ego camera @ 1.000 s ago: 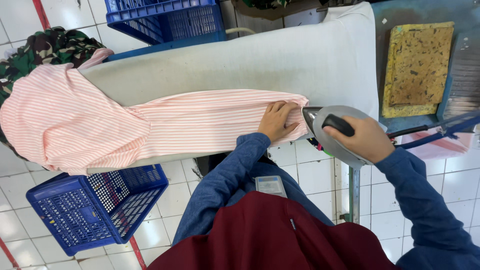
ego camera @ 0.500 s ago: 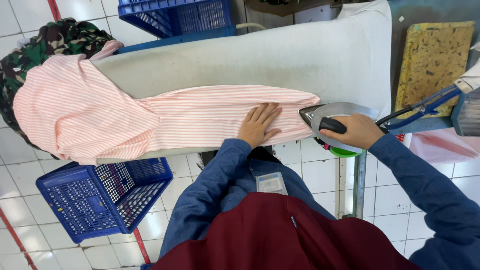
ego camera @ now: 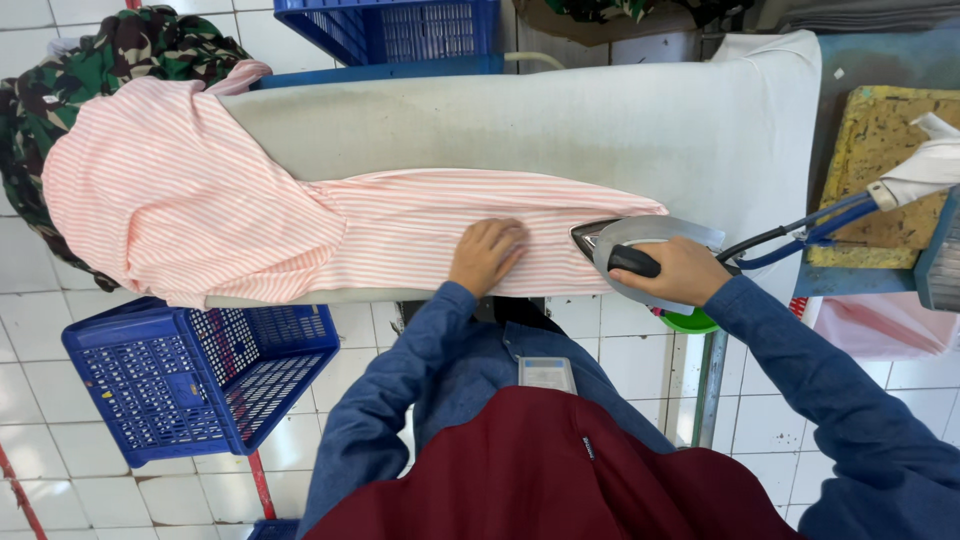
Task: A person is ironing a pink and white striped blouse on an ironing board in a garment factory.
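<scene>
— What are the hands doing?

— The right hand [ego camera: 672,272] is wrapped around the black handle of a shiny metal iron [ego camera: 640,252], its tip on the pink striped garment [ego camera: 400,235]. The left hand [ego camera: 487,255] lies flat on the cloth, just left of the iron.

— Anything changed?

— The left hand slid farther from the iron along the padded grey ironing board [ego camera: 520,125].

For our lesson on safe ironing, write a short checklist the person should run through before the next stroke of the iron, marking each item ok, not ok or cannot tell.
1. Right hand grips the iron handle: ok.
2. Left hand flat on the striped pink garment, apart from the iron's tip: ok.
3. Cloth ahead of the iron lies smooth: ok.
4. Blue cord clear of the soleplate: ok.
5. Iron temperature: cannot tell.
6. Garment's bulk hanging off the ironing board end: not ok.
</scene>
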